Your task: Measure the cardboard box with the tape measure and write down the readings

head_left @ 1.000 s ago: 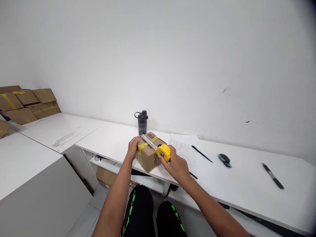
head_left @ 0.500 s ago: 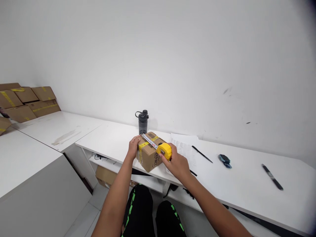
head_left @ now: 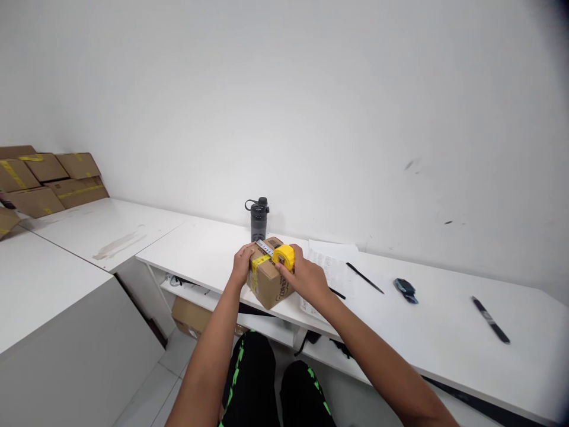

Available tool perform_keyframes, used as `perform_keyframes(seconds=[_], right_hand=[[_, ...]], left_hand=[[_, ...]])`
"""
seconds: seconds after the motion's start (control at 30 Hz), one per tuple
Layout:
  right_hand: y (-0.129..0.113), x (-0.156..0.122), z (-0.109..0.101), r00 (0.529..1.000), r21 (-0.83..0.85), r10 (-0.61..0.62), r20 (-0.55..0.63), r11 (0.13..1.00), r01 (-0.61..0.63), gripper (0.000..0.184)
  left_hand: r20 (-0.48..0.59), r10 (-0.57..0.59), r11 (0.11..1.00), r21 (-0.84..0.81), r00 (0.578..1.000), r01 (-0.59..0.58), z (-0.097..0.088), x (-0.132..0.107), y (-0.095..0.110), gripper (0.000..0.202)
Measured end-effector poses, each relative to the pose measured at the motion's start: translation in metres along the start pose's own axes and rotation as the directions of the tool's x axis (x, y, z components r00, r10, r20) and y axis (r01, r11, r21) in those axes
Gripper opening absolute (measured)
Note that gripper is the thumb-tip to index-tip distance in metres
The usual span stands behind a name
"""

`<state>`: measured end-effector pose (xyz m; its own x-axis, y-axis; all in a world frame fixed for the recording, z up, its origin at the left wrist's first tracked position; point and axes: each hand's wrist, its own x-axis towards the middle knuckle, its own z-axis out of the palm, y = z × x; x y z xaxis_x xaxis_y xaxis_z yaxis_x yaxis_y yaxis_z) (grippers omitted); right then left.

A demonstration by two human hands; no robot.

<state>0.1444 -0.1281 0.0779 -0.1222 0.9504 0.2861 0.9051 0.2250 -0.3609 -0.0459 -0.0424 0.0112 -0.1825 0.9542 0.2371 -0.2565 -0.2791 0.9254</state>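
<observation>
A small cardboard box [head_left: 272, 287] with yellow tape rests tilted at the front of the white desk. My left hand [head_left: 242, 262] grips its left upper edge, fingers closed on it. In my right hand [head_left: 306, 274] is a yellow tape measure [head_left: 283, 255], held over the top of the box. A short length of its white blade [head_left: 265, 247] runs across the top face to the far left edge, near my left fingertips. Whether those fingertips also pin the blade's end I cannot tell.
Behind the box stands a dark bottle [head_left: 258, 220]. Papers [head_left: 331, 261], a thin black stick [head_left: 364, 277], a small dark blue object [head_left: 405, 290] and a black marker [head_left: 490, 319] lie to the right. Several cardboard boxes [head_left: 48, 184] are stacked far left.
My right hand has moved the tape measure left and slightly up across the box, and the exposed blade has become shorter. My left hand stays on the box.
</observation>
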Motion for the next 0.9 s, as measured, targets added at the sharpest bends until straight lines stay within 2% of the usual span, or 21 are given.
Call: perform_keyframes(seconds=[0.27,0.43,0.57,0.67,0.77,0.83,0.9], right_hand=[[-0.022,0.044,0.010,0.997,-0.113,-0.044,0.057,0.992,0.050,0.056],[-0.033,0.066,0.019,0.992,-0.047,-0.111,0.059,0.992,0.114,0.050],[-0.034,0.072,0.021,0.990,0.014,-0.120,0.075,0.993,0.120,0.048],[-0.023,0.074,0.015,0.990,0.124,-0.107,0.092,0.988,0.095,0.051],[-0.005,0.080,0.004,0.999,0.301,-0.004,0.053,0.953,-0.012,0.055],[0.007,0.084,-0.003,0.996,0.451,0.089,-0.019,0.890,-0.070,0.059],[0.014,0.084,-0.005,0.993,0.618,0.108,-0.039,0.784,-0.062,0.063]], left_hand=[[-0.001,-0.008,1.000,0.010,1.000,0.008,-0.001,-0.002,0.001,0.038],[0.002,-0.001,1.000,-0.010,1.000,0.001,-0.003,-0.002,0.001,0.038],[-0.007,-0.003,0.999,-0.035,1.000,0.003,-0.002,-0.002,0.001,0.039],[0.021,-0.022,0.998,-0.066,1.000,0.024,-0.004,-0.005,0.001,0.040],[0.049,-0.022,0.988,-0.153,0.999,0.029,-0.015,-0.010,0.005,0.039],[0.062,-0.036,0.975,-0.219,0.997,0.048,-0.028,-0.017,0.009,0.037],[0.062,-0.060,0.962,-0.264,0.996,0.075,-0.042,-0.027,0.013,0.038]])
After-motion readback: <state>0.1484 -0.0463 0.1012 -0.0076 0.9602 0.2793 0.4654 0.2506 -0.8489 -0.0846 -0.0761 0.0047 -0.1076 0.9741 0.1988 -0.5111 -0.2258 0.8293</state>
